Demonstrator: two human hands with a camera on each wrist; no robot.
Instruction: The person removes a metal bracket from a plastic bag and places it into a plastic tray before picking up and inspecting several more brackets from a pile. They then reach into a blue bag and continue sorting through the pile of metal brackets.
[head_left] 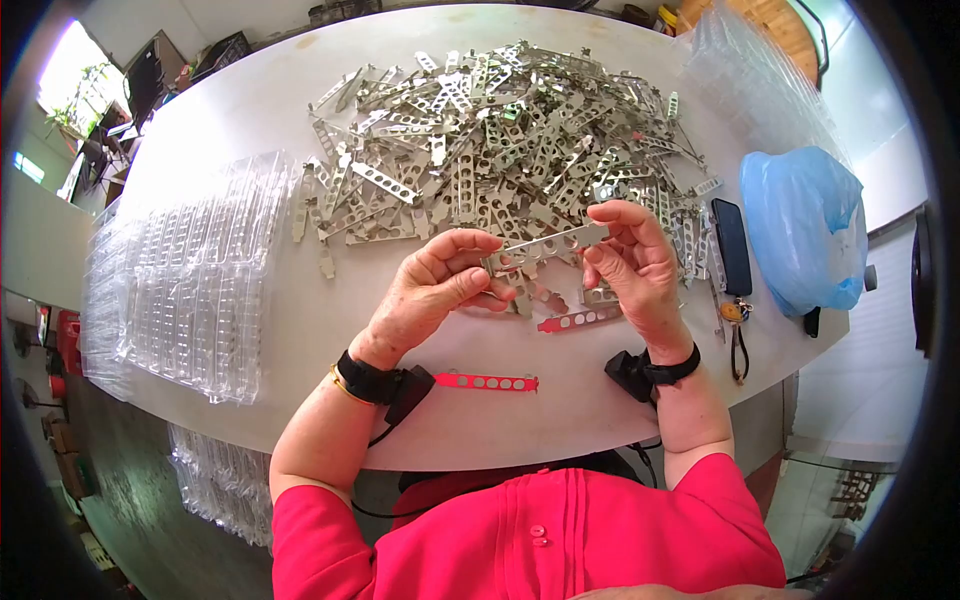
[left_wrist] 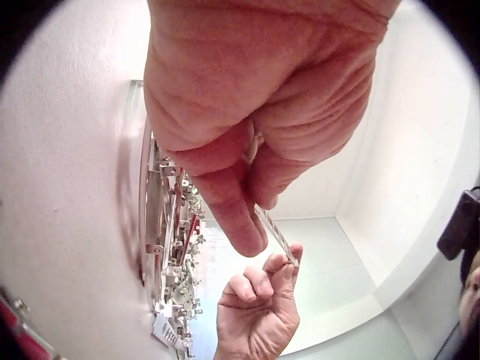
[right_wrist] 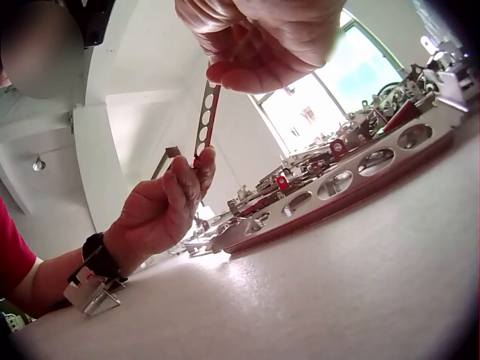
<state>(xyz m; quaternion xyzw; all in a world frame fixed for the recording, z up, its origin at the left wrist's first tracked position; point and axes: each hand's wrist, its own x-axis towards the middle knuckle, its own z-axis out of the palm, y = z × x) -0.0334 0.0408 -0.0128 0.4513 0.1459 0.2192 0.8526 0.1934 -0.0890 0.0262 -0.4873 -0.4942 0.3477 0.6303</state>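
Note:
Between both hands, above the table, spans a slim silver metal bracket (head_left: 545, 247) with a row of round holes. The left hand (head_left: 425, 290) pinches one end between thumb and fingers, and the right hand (head_left: 645, 270) pinches the other. In the right wrist view the bracket (right_wrist: 206, 116) slants between the two hands; the left wrist view has it nearly edge-on. A red-looking bracket (head_left: 487, 382) of the same kind lies on the table near the left wrist. Another reddish bracket (head_left: 580, 320) lies beneath the right hand. Beyond the hands spreads a big heap of silver brackets (head_left: 470, 185).
Clear plastic trays (head_left: 200, 290) are stacked at the left, with more clear plastic (head_left: 760, 100) at the back right. A blue plastic bag (head_left: 805, 230), a dark phone (head_left: 732, 245) and a key fob (head_left: 735, 312) lie along the right side of the white table (head_left: 330, 420).

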